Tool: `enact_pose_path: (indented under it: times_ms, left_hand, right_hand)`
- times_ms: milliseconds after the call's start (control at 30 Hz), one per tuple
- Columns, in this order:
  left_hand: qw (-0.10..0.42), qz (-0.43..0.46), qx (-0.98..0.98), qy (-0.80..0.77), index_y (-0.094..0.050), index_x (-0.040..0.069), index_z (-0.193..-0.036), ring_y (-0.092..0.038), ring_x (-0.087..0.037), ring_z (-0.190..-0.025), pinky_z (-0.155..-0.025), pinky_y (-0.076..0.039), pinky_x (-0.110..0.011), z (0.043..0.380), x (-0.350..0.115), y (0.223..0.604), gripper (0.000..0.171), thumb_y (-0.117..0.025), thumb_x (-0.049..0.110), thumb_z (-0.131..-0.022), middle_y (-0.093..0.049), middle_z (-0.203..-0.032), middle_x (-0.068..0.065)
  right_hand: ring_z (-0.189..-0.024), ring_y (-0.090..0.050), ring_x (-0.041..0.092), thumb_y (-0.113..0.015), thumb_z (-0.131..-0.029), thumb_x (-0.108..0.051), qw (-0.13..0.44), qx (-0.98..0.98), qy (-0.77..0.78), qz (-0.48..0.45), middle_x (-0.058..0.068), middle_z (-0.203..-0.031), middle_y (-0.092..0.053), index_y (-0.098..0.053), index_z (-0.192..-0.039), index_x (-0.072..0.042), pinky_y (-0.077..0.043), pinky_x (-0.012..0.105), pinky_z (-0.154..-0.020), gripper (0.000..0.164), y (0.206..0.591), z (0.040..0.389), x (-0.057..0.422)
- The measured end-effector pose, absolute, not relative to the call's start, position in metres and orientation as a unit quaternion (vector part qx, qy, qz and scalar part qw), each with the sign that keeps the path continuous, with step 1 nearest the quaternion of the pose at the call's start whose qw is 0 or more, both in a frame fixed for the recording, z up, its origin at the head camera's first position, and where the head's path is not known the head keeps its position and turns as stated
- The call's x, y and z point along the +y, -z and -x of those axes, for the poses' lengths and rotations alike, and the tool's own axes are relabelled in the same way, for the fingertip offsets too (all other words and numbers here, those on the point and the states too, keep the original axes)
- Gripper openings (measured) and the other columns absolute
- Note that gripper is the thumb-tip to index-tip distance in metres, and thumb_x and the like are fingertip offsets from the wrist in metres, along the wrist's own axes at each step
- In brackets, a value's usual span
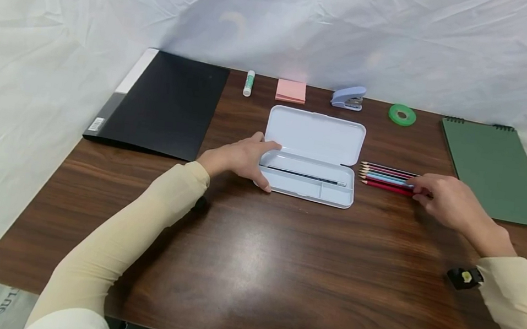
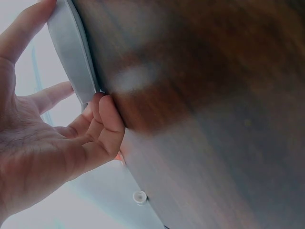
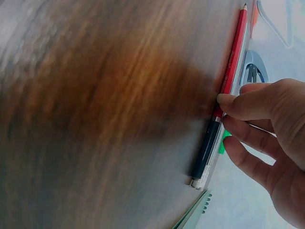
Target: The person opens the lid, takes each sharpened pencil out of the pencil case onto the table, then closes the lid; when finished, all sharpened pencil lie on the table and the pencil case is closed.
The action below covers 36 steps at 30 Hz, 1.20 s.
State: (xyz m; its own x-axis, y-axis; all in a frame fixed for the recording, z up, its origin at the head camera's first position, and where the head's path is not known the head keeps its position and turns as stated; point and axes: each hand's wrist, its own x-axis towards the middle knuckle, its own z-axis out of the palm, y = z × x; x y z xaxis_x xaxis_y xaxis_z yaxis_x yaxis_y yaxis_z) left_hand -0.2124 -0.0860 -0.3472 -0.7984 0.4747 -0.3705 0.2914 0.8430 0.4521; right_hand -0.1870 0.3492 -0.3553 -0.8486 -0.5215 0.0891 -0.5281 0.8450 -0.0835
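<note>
A pale pencil case (image 1: pixel 315 132) lies with its lid raised on the table. One dark pencil (image 1: pixel 302 175) rests in its long compartment. My left hand (image 1: pixel 243 157) grips the case's left end, thumb at the front edge and fingers toward the hinge side. In the left wrist view, the left hand (image 2: pixel 62 124) spans the case's side wall (image 2: pixel 74 47). Right of the case, several colored pencils (image 1: pixel 382 174) lie in a row, tips toward it. My right hand (image 1: pixel 448 203) pinches at their back ends, its thumb on the red pencil (image 3: pixel 233 62) in the right wrist view; I cannot tell how many it holds.
Along the back stand a glue stick (image 1: pixel 249 83), pink sticky notes (image 1: pixel 291 91), a stapler (image 1: pixel 349 97) and green tape (image 1: pixel 402 115). A black folder (image 1: pixel 167 102) lies on the left, a green spiral pad (image 1: pixel 498 167) on the right of the wooden table (image 1: pixel 249 274).
</note>
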Motion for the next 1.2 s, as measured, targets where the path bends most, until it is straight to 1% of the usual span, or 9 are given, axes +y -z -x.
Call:
enact_pose_path:
  times_ms: [133,367,733,833,900,967,1033,1133,1200]
  left_hand:
    - [0.243,-0.206,0.929,-0.190,-0.029,0.022,-0.158,-0.048,-0.026,-0.115,-0.098,-0.044,-0.042,0.213,-0.086,0.347,0.103,-0.087,0.043,-0.075,-0.037,-0.136,-0.015]
    - [0.243,-0.205,0.928,-0.192,-0.030,0.022,-0.157,-0.048,-0.026,-0.116,-0.099,-0.044,-0.042,0.212,-0.085,0.346,0.102,-0.087,0.042,-0.075,-0.036,-0.138,-0.015]
    - [0.243,-0.206,0.929,-0.190,-0.030,0.022,-0.157,-0.048,-0.026,-0.116,-0.099,-0.044,-0.042,0.213,-0.084,0.345,0.103,-0.087,0.043,-0.075,-0.036,-0.137,-0.015]
    - [0.244,-0.206,0.928,-0.190,-0.030,0.022,-0.157,-0.048,-0.026,-0.116,-0.098,-0.044,-0.042,0.213,-0.084,0.345,0.103,-0.087,0.043,-0.075,-0.036,-0.138,-0.015]
    - [0.244,-0.206,0.929,-0.189,-0.030,0.022,-0.157,-0.048,-0.026,-0.116,-0.098,-0.045,-0.042,0.213,-0.084,0.345,0.103,-0.087,0.043,-0.074,-0.036,-0.138,-0.015]
    - [0.245,-0.206,0.928,-0.190,-0.030,0.022,-0.158,-0.048,-0.026,-0.116,-0.098,-0.044,-0.042,0.213,-0.084,0.346,0.103,-0.087,0.043,-0.074,-0.036,-0.138,-0.015]
    - [0.245,-0.206,0.928,-0.190,-0.030,0.022,-0.158,-0.048,-0.026,-0.116,-0.099,-0.044,-0.042,0.213,-0.084,0.346,0.103,-0.087,0.043,-0.074,-0.036,-0.138,-0.015]
    - [0.245,-0.205,0.928,-0.190,-0.029,0.022,-0.158,-0.048,-0.026,-0.116,-0.099,-0.044,-0.042,0.213,-0.084,0.346,0.103,-0.087,0.043,-0.074,-0.036,-0.138,-0.015]
    - [0.244,-0.205,0.929,-0.190,-0.029,0.022,-0.158,-0.048,-0.026,-0.116,-0.099,-0.044,-0.042,0.212,-0.085,0.347,0.103,-0.087,0.043,-0.075,-0.036,-0.138,-0.016]
  right_hand:
    - [-0.073,-0.063,0.025,-0.076,-0.080,0.006,0.022,-0.963,-0.050,-0.263,0.010,-0.085,-0.070,-0.071,-0.110,0.003,-0.049,0.045,-0.063,0.030,0.354,0.188,0.349]
    - [-0.073,-0.063,0.024,-0.076,-0.081,0.005,0.021,-0.966,-0.051,-0.252,0.011,-0.085,-0.070,-0.071,-0.109,0.004,-0.050,0.046,-0.063,0.029,0.355,0.189,0.349]
    - [-0.071,-0.062,0.024,-0.077,-0.079,0.005,0.040,-0.964,-0.046,-0.258,0.009,-0.083,-0.068,-0.071,-0.106,0.002,-0.049,0.045,-0.060,0.028,0.355,0.189,0.350]
    - [-0.070,-0.061,0.022,-0.079,-0.077,0.005,0.055,-0.962,-0.051,-0.264,0.009,-0.082,-0.068,-0.072,-0.103,0.001,-0.047,0.043,-0.059,0.027,0.355,0.188,0.350]
    - [-0.070,-0.062,0.024,-0.080,-0.077,0.004,0.070,-0.959,-0.057,-0.270,0.010,-0.084,-0.069,-0.072,-0.103,0.001,-0.048,0.045,-0.060,0.028,0.354,0.189,0.348]
    - [-0.073,-0.064,0.026,-0.080,-0.077,0.003,0.080,-0.956,-0.072,-0.274,0.012,-0.087,-0.070,-0.072,-0.106,0.001,-0.050,0.048,-0.062,0.030,0.352,0.189,0.344]
    - [-0.079,-0.066,0.031,-0.080,-0.078,0.002,0.083,-0.953,-0.093,-0.277,0.016,-0.092,-0.071,-0.071,-0.110,0.002,-0.051,0.052,-0.068,0.034,0.349,0.189,0.337]
    - [-0.091,-0.067,0.037,-0.079,-0.081,0.000,0.067,-0.949,-0.128,-0.280,0.020,-0.102,-0.072,-0.069,-0.116,0.002,-0.050,0.056,-0.078,0.037,0.343,0.191,0.319]
    - [-0.098,-0.067,0.037,-0.078,-0.083,-0.002,0.052,-0.946,-0.149,-0.284,0.021,-0.108,-0.072,-0.068,-0.119,0.002,-0.050,0.057,-0.083,0.038,0.340,0.194,0.305]
